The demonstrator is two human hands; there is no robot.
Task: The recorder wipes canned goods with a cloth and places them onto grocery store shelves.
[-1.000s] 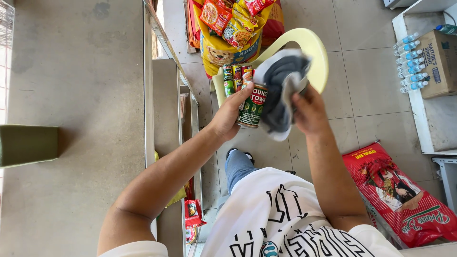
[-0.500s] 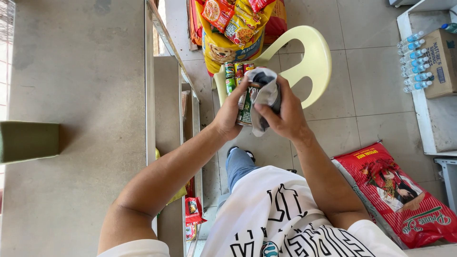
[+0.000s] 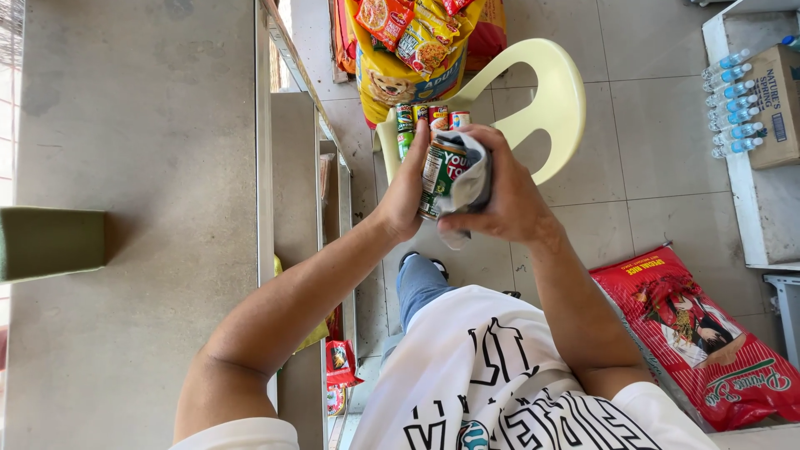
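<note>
At frame centre, above a pale yellow chair (image 3: 557, 100), the left hand (image 3: 407, 187) grips a green-labelled can (image 3: 439, 173), fingers curled around it, while the right hand (image 3: 504, 196) presses a grey cloth (image 3: 468, 179) against it, fingers closed.

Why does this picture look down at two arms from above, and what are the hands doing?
The camera sits on a person's head, so you see what that person sees when looking down: their own arms, white shirt and one blue trouser leg. No robot is here, just two bare hands. The left hand holds a green can upright. The right hand presses a grey cloth against the side of the can. Just behind the hands stands a pale yellow plastic chair, and on its seat are more cans in a row and a big yellow bag with snack packets on top. To the left is a grey counter. On the tiled floor at the right lies a red sack, and a box of water bottles sits on a white shelf.
</note>
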